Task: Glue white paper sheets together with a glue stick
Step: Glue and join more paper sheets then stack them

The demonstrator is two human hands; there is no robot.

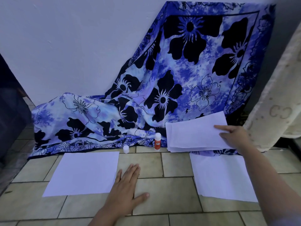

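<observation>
- Left hand [128, 181]: nearest of all, forward and left of the glue stick. It lies flat on the floor with fingers straight and close together and the thumb spread. It holds nothing, and its little-finger side is at the right edge of the left sheet.
- Beige tiled floor with dark grout [171, 193]: bears the sheets and the hand.
- Flat white rectangular paper sheet, left [83, 173]: lies nearer than the glue stick and to its left. No glue is visible on it. Whether it is one layer or two cannot be told.
- Flat white rectangular paper sheet, right [223, 176]: lies nearer than the glue stick and to its right, well apart from the left sheet. It is equally bare.
- Small white cylindrical cap [126, 149]: stands just left of the glue stick at the cloth's hem, probably taken off it.
- White-and-orange glue stick [157, 141]: stands upright and untouched by either hand.
- Loose stack of white paper sheets [193, 134]: just right of the glue stick, fanned at the edges.
- Right hand [234, 136]: pinches the stack's right edge, thumb on top.
- Blue-and-black flower-print cloth [179, 70]: behind the glue stick, draped up the pale wall [65, 38].
- Judged progress: supplies are laid out and a further sheet is likely being fetched. Gluing and pressing of most of the stack remain.
</observation>
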